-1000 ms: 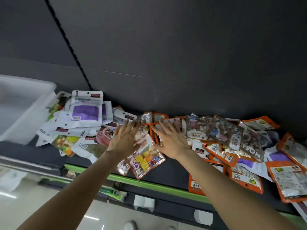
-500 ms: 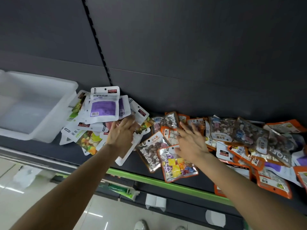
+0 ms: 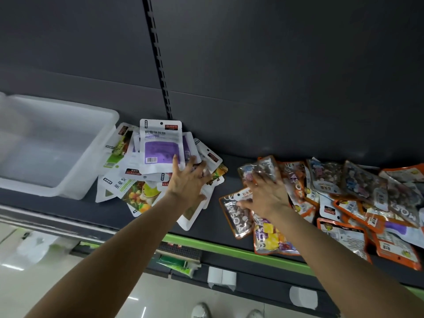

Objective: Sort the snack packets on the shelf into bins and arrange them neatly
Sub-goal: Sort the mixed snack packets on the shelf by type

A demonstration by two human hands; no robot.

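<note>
Dim, soft, wide-angle bending (glare on floor (image 3: 13, 267)).

Clear orange-edged packet of brown pellets (image 3: 238, 214): "MOSAIC" lettering along its side. Clear orange-trimmed packet at far right (image 3: 406, 213): "MOSA" legible. White packet with purple panel (image 3: 160, 145): barcode, Chinese print unreadable.

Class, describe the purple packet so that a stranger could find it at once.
Find the white bin at the shelf's left end. The white pile beside it is topped by the purple packet, which the left hand touches. It alone shows a big purple panel and barcode.
</note>
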